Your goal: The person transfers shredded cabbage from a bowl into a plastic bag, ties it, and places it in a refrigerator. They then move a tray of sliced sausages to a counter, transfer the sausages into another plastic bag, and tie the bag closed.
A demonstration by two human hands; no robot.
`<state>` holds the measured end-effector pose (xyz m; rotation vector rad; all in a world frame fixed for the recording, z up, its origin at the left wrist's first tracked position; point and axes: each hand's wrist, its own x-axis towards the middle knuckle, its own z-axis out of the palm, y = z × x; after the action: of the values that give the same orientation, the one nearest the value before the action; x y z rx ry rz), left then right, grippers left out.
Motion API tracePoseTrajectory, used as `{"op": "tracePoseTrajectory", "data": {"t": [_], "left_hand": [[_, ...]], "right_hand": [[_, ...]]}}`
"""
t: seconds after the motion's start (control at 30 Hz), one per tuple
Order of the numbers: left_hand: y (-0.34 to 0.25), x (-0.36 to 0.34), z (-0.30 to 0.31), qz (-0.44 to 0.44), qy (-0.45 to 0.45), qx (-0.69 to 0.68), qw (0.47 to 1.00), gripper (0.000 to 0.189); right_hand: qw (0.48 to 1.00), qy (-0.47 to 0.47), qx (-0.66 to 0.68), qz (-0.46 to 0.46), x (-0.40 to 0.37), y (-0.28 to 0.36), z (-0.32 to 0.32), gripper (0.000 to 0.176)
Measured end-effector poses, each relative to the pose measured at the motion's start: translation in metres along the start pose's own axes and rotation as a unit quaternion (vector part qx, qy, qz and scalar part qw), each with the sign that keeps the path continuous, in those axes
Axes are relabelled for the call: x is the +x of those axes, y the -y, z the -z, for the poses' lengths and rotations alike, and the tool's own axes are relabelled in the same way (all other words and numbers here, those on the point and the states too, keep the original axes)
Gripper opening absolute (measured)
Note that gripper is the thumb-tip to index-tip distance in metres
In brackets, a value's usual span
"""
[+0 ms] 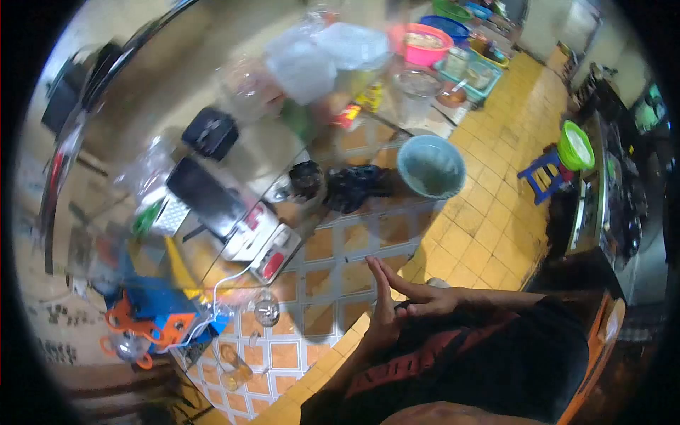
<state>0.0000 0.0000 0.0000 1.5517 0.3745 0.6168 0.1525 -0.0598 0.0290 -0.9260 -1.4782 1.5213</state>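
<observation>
My left hand (383, 304) and my right hand (431, 300) meet in front of my dark shirt (482, 354). Their fingers are stretched out and the fingertips touch or nearly touch. Neither hand shows anything held. Beyond them lies a table with an orange-and-white tile pattern (322, 283). On its far part stand a grey-blue bucket (431, 167) and, beside it, a crumpled black plastic bag (358, 188). To the left of my hands is a white device with a red dial (272, 263), and a clear glass (267, 312) is near it.
A blue-and-orange box (159, 312) and an amber container (236, 377) occupy the table's left side. Clear plastic tubs (350, 46) and a pink basin (423, 44) are farther back. Across the yellow tiled floor (467, 234), a blue stool (544, 176) stands by a green basin (576, 146).
</observation>
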Motion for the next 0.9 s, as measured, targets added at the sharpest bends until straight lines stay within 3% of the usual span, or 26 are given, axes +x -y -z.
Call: {"op": "tracePoseTrajectory", "data": {"t": [0.07, 0.1, 0.2, 0.37, 0.43, 0.5, 0.53, 0.57, 0.6, 0.63, 0.7, 0.77, 0.8, 0.83, 0.9], "left_hand": [[-0.013, -0.002, 0.009, 0.005, 0.060, -0.004, 0.998, 0.117], [-0.009, 0.045, -0.053, -0.009, 0.073, 0.010, 0.997, 0.117], [-0.022, 0.066, -0.102, 0.027, 0.162, -0.017, 0.986, 0.120], [-0.022, 0.100, -0.184, -0.042, 0.273, 0.056, 0.960, 0.123], [-0.017, 0.102, -0.217, -0.005, 0.290, -0.035, 0.956, 0.124], [-0.004, 0.110, -0.232, 0.112, 0.465, 0.024, 0.878, 0.127], [-0.007, 0.123, -0.243, 0.105, 0.470, 0.022, 0.876, 0.127], [-0.013, 0.139, -0.255, 0.180, 0.557, -0.036, 0.810, 0.124], [-0.017, 0.150, -0.268, 0.254, 0.633, -0.090, 0.726, 0.121], [-0.009, 0.159, -0.280, 0.248, 0.641, -0.088, 0.721, 0.121], [0.008, 0.175, -0.305, 0.242, 0.760, -0.103, 0.595, 0.119], [0.008, 0.194, -0.328, 0.216, 0.781, -0.124, 0.573, 0.110], [0.006, 0.201, -0.337, 0.198, 0.799, -0.149, 0.548, 0.103], [0.014, 0.210, -0.345, 0.195, 0.800, -0.151, 0.547, 0.103], [0.036, 0.233, -0.363, 0.209, 0.869, -0.042, 0.445, 0.094]], "right_hand": [[0.997, -0.058, 0.035, 0.024, -0.001, 0.007, -0.018, 0.108], [0.996, -0.067, 0.025, 0.043, -0.057, 0.007, 0.035, 0.108], [0.990, -0.117, 0.005, 0.077, -0.113, 0.015, 0.052, 0.109], [0.986, -0.145, -0.016, 0.085, -0.205, 0.014, 0.082, 0.116], [0.987, -0.142, -0.054, 0.057, -0.240, 0.027, 0.092, 0.120], [0.992, -0.128, 0.006, 0.017, -0.275, 0.016, 0.089, 0.121], [0.992, -0.121, 0.045, -0.011, -0.293, 0.012, 0.089, 0.119], [0.991, -0.128, 0.039, -0.014, -0.308, 0.013, 0.095, 0.119], [0.997, -0.066, 0.043, -0.024, -0.320, 0.018, 0.101, 0.114], [0.998, -0.003, 0.046, -0.035, -0.331, 0.021, 0.108, 0.109], [0.999, -0.013, 0.041, -0.023, -0.353, 0.017, 0.108, 0.105], [0.990, -0.018, -0.021, -0.140, -0.373, 0.028, 0.117, 0.105], [0.983, 0.006, 0.030, -0.182, -0.375, 0.045, 0.125, 0.109], [0.982, 0.004, 0.030, -0.185, -0.377, 0.045, 0.132, 0.109], [0.994, -0.031, 0.070, -0.078, -0.386, 0.045, 0.145, 0.087]]}}
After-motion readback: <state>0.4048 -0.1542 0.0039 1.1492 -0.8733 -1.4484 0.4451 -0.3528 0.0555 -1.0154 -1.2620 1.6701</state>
